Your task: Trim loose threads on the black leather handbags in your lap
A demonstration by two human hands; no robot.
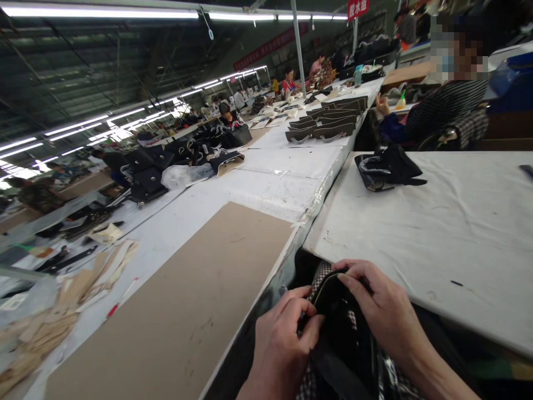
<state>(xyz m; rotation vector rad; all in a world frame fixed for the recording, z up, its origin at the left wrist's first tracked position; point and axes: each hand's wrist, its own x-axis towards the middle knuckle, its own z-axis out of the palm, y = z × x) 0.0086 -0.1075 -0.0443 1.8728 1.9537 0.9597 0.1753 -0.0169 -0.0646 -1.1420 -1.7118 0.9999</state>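
Observation:
A black bag [339,339] is held low in front of me, below the table edge. My left hand [285,333] pinches its upper rim on the left, thumb and fingers pressed together. On the far side of the same rim, my right hand [378,300] grips with thumb and fingertips. Between the hands the rim curves, showing a thin pale line along it. Black-and-white checked cloth [322,272] shows behind and below the bag. The bag's lower part is dark and partly hidden by my hands.
Another black bag [389,168] lies on the white table [466,233] to the right. A brown board [200,289] covers part of the left table, with a red pen [119,303] beside it. Dark bag pieces [325,122] stand farther off. A seated person [441,111] is at the right.

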